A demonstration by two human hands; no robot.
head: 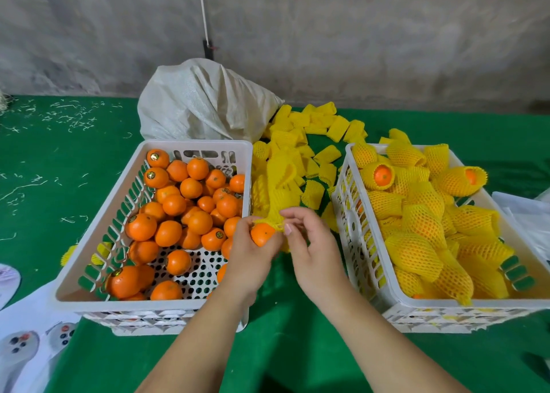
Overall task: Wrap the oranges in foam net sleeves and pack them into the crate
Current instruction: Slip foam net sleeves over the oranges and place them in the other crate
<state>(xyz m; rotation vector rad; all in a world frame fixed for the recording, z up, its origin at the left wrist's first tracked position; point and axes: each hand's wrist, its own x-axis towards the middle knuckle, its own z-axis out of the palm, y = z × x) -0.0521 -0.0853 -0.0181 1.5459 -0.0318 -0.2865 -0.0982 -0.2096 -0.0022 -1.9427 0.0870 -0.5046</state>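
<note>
Two hands between the crates, left hand point(253, 252) gripping an orange point(262, 234), right hand point(309, 244) fingers pinching a yellow foam net sleeve point(278, 196) just above it

A rough grey concrete wall point(357, 35) is running right along the far edge of the table point(44, 154), which is wearing a bright green cloth. A white cord point(203, 8) is hanging down the wall, ending at a dark fitting point(209, 49). Pale thread scraps point(68, 116) are lying scattered over the table's far left corner. A white woven sack point(202, 101) is slumping against the wall. Light is falling soft and even.
</note>
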